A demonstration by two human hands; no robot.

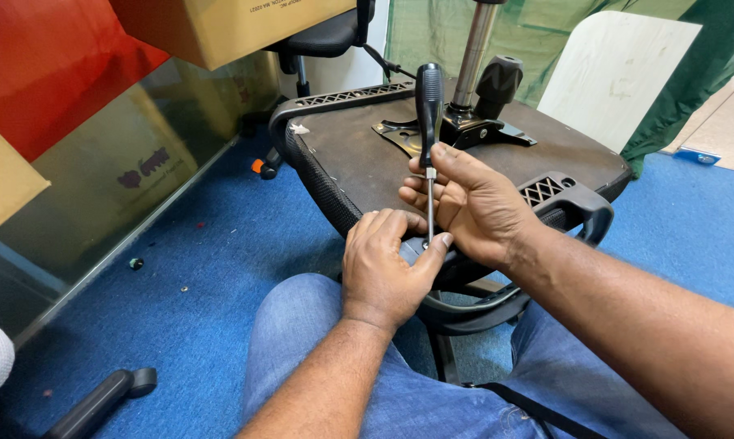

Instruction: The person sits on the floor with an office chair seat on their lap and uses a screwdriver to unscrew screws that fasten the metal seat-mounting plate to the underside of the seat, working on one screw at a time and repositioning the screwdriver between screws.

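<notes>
Right hand (473, 203) fingers wrapped round the thin shaft of an upright black screwdriver (429, 106). Left hand (383, 264) fingers pressed down beside its tip, on the upturned chair seat (359, 154) over the lap.

Person's own body only: left hand (381, 262) and right hand (474, 203) were bare, no gloves, no rings or watch showing. Both forearms were bare up to the frame edge, no sleeves in view, some hair on them. Legs wore blue denim jeans (310, 341), faded at the knee. A thin black strap (538, 410) ran across the right thigh.
</notes>
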